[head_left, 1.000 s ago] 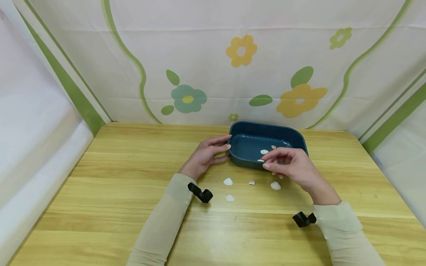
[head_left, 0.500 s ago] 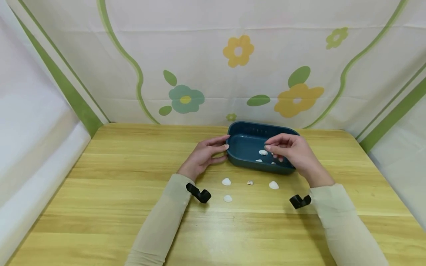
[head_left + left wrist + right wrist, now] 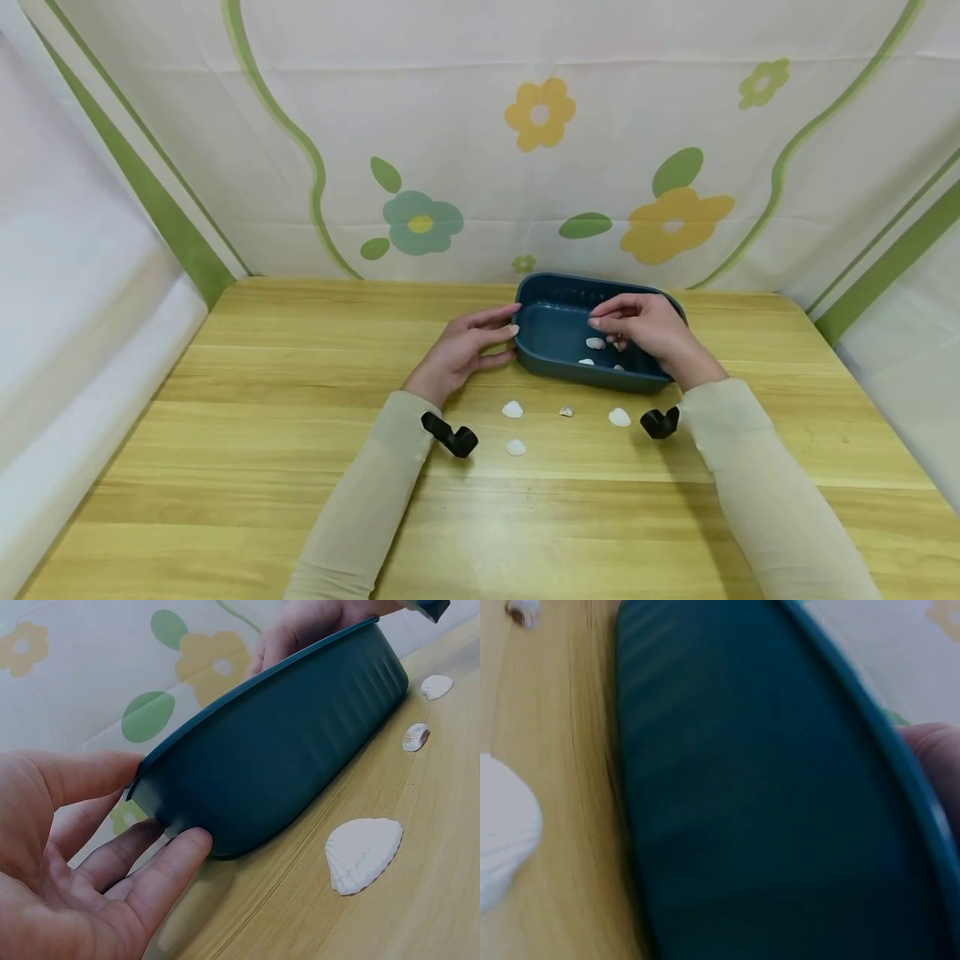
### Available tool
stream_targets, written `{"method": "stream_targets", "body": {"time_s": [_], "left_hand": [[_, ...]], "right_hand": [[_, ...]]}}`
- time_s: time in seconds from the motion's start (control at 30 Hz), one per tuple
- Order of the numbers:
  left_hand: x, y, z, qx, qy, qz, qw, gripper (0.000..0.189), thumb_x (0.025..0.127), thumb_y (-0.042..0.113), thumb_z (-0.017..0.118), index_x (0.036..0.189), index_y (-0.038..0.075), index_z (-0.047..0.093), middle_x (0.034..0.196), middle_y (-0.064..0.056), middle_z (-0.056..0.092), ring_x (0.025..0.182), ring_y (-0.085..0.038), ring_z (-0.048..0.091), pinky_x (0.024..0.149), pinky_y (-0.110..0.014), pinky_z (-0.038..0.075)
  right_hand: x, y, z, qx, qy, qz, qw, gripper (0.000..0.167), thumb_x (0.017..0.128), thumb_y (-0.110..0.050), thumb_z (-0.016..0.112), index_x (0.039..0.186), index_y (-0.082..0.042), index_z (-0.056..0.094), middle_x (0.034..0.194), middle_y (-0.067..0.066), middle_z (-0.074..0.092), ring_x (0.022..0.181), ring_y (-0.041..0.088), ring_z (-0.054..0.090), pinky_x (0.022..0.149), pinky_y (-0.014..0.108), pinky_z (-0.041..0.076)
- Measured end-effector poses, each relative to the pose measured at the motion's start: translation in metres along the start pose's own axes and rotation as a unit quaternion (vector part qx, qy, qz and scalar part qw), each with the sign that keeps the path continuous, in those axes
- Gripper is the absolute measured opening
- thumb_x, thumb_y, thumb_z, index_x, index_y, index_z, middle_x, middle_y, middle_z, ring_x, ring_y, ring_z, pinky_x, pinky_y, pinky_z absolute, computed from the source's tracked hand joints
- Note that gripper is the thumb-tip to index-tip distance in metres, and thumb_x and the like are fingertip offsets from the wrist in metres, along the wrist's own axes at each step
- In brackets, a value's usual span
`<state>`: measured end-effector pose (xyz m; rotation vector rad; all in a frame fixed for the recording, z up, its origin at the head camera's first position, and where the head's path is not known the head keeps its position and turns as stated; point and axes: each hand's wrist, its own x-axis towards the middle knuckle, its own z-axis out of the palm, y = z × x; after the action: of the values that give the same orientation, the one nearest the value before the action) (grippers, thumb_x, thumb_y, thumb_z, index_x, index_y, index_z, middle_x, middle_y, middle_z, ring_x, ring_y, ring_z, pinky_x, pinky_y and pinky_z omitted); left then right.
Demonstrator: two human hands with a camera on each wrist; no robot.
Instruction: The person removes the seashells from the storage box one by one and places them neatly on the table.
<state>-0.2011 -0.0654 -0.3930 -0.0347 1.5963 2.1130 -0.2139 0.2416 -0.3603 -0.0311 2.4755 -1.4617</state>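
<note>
A dark blue-green rectangular plastic container (image 3: 592, 375) stands on the wooden table near the back. My left hand (image 3: 468, 346) touches its left end, thumb at the rim and extended fingers against the outer wall, as the left wrist view shows. My right hand (image 3: 645, 325) reaches over the container's inside, thumb and index fingertips together; I cannot tell whether a small shell is between them. Below those fingertips lies a white seashell (image 3: 595, 342), with another shell (image 3: 586, 362) by the front wall. The right wrist view shows mostly the container's outer wall (image 3: 765, 787).
Several shells lie on the table (image 3: 300, 467) before the container: a white one (image 3: 512, 409), another white one (image 3: 515, 447), a small brownish one (image 3: 566, 412) and a wider white one (image 3: 619, 417). A flowered cloth (image 3: 450, 125) hangs directly behind the table.
My right hand has moved from the container's front rim farther back over its inside, fingertips still together. The left hand stays at the container's left end, and the table shells keep their places.
</note>
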Motion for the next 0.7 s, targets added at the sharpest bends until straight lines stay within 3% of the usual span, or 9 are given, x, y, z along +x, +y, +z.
{"method": "stream_targets", "body": {"time_s": [0.4,0.7], "left_hand": [[-0.001,0.001,0.0,-0.001,-0.006,0.003,1.0,0.05,0.104,0.008,0.071,0.153,0.018,0.063,0.166,-0.005,0.05,0.15,-0.028,0.054,0.115,-0.046,0.056],[-0.001,0.001,0.0,0.0,-0.006,0.005,1.0,0.051,0.104,0.008,0.071,0.153,0.019,0.063,0.168,-0.004,0.049,0.15,-0.027,0.054,0.115,-0.045,0.056]], "right_hand": [[0.012,0.007,-0.002,-0.048,-0.021,0.04,0.9978,0.034,0.1,-0.025,0.079,0.125,-0.003,0.075,0.102,0.0,0.082,0.085,0.019,0.069,0.072,0.028,0.061],[0.014,0.009,-0.001,-0.08,-0.039,0.039,0.9953,0.034,0.096,-0.021,0.084,0.124,-0.003,0.076,0.098,-0.001,0.079,0.083,0.018,0.068,0.068,0.028,0.059]]}}
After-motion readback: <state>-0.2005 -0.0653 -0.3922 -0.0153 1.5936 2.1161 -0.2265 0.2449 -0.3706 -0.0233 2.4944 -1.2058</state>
